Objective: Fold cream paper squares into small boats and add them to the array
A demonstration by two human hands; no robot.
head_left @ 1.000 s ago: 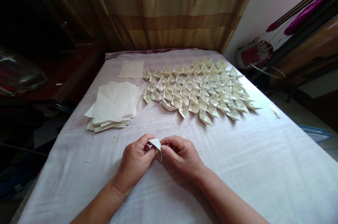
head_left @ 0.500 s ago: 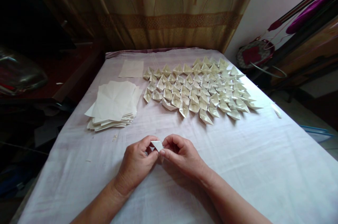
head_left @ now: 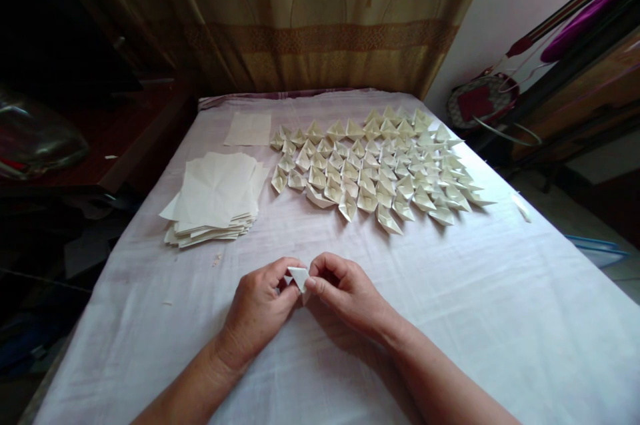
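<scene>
Between my two hands, just above the cloth, is a small piece of folded paper, white with a pointed lower end. My left hand pinches its left side with thumb and forefinger. On the right edge, the thumb and curled forefinger of my right hand are closed on the same paper. Part of the paper is hidden behind the fingers. Beyond my hands stand rows of small folded paper boats. Toward the left lies a stack of creased paper sheets.
A single paper sheet lies flat behind the stack. White cloth covers the bed-like surface. A white scrap rests near the right edge. A patterned curtain hangs at the back, and a dark red cabinet stands at left.
The folded paper has tilted slightly and shows more of its face. My right thumb has shifted a little up along its edge. The boats and the stack stay as they were.
</scene>
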